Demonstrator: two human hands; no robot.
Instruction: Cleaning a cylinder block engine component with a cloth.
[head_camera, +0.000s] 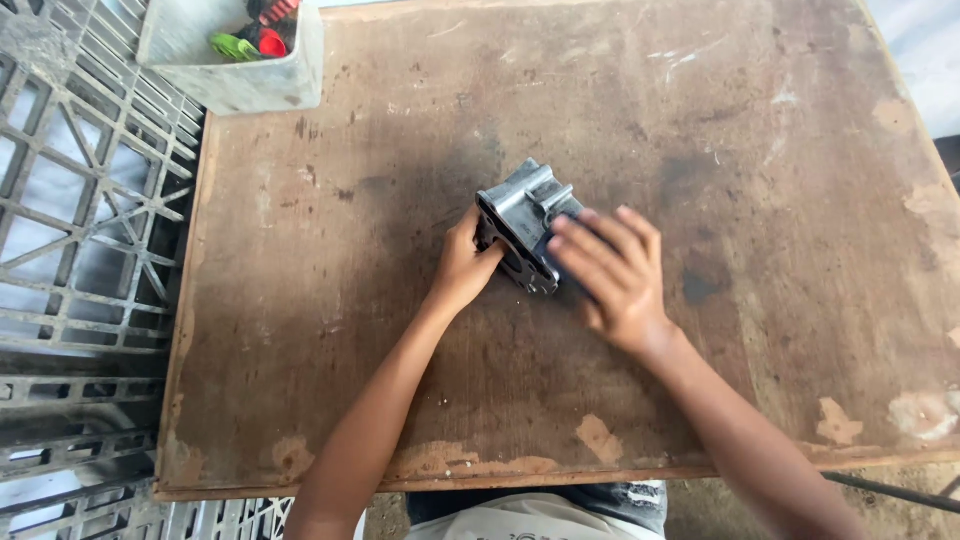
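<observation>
A grey cast-metal engine part (522, 215) with a dark flat flange and short tubes rests on the worn brown wooden board (420, 340), near its middle. My left hand (462, 266) grips the part's left edge at the flange. My right hand (610, 272) lies over its right side, fingers spread and pressed against it. Part of the metal piece is hidden under my right fingers.
A grey plastic tub (235, 60) holding red and green handled tools stands at the board's far left corner. Grey plastic lattice crates (80, 230) lie to the left of the board. The board's edges are chipped and pale on the right.
</observation>
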